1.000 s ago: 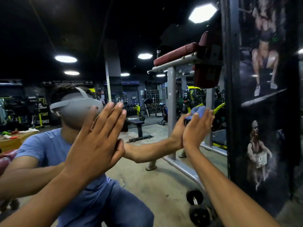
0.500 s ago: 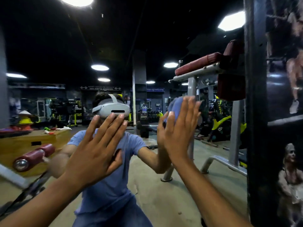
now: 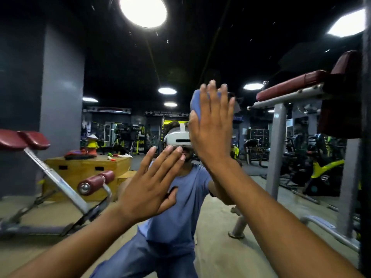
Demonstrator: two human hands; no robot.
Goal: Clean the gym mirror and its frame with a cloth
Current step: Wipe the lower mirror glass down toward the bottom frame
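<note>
The gym mirror (image 3: pixel 124 81) fills nearly the whole view and reflects me crouching in a blue shirt. My right hand (image 3: pixel 210 129) is flat against the glass with straight fingers, pressing a blue cloth (image 3: pixel 195 103) onto it; only the cloth's left edge shows past my fingers. My left hand (image 3: pixel 152 183) lies flat on the glass lower and to the left, fingers spread, holding nothing. The mirror's dark frame (image 3: pixel 366 137) runs down the right edge of the view.
The reflection shows a red-padded bench (image 3: pixel 60 177) at left, a yellow wooden box (image 3: pixel 86 171) behind it, and a grey machine with a red pad (image 3: pixel 291 87) at right. Round ceiling lights glare at the top.
My right hand slid the cloth up and to the left across the glass, away from the frame. My view swung left, so the frame now sits at the far right edge.
</note>
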